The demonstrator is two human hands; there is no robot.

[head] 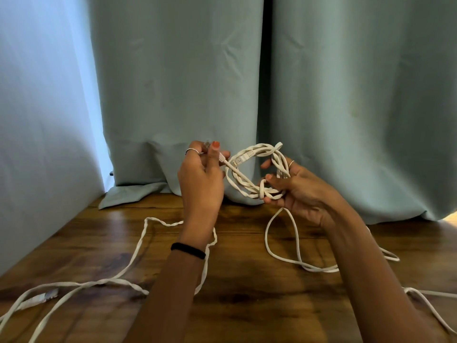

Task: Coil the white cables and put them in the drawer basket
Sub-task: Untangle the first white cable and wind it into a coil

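A coiled white cable [249, 167] is held up above the wooden table [247, 293], in front of the curtain. My right hand [296, 191] grips the coil's right side with fingers through the loops. My left hand [201, 179] pinches the cable's plug end at the coil's left. A flat white cable [138, 246] trails loose over the table on the left, its plug [47, 295] lying near the front left. More white cable loops [296, 243] hang from the coil and lie on the table at the right. No drawer basket is in view.
A pale blue-green curtain [197, 82] hangs behind the table and pools on its far edge. A light wall [37, 120] closes the left side. Cable strands [430, 303] run off the right edge.
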